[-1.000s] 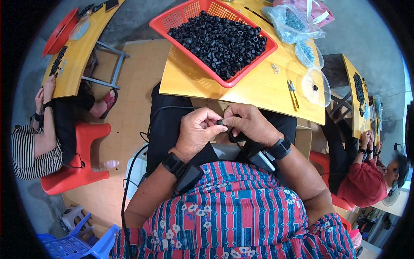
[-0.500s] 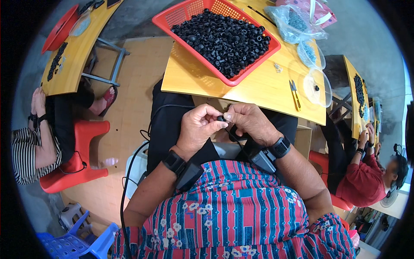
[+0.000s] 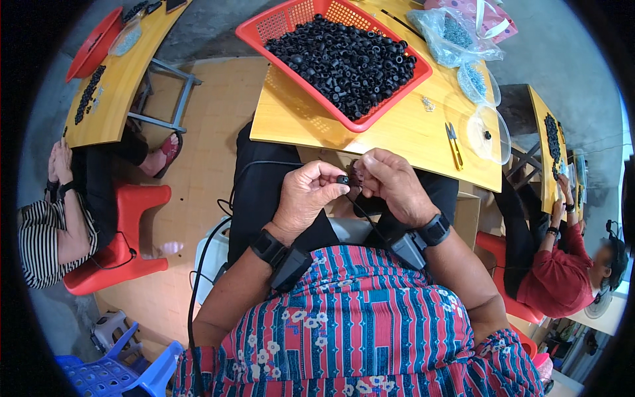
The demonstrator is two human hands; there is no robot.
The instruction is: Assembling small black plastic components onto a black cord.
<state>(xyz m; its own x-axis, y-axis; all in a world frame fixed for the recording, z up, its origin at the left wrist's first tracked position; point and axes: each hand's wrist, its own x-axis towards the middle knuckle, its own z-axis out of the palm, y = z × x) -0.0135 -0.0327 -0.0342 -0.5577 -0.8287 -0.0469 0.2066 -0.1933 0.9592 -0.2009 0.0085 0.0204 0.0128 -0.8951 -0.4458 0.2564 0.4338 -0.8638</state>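
Observation:
Between its thumb and forefinger my left hand [image 3: 305,195] grips a small round black cap-like part [image 3: 342,179], with a face of it turned up. Close to its right, my right hand [image 3: 395,188] is closed, thumb against curled fingers; what it may hold is hidden. A small gap separates the two hands, over my lap at the table's near edge. Beyond them a red plastic basket [image 3: 291,71] is heaped with similar black parts [image 3: 344,63]. Yellow-handled thread snips [image 3: 456,149] lie to the right on the yellow table [image 3: 397,142].
A clear shallow dish [image 3: 486,142] with one black part and a tub of bluish small pieces [image 3: 473,83] stand at right, near a clear plastic bag [image 3: 453,36]. A black cable [image 3: 210,235] runs past my left arm. Other people sit at tables on both sides.
My right hand has drawn back slightly to the right and up, off the black part. The left hand keeps the part in nearly the same spot.

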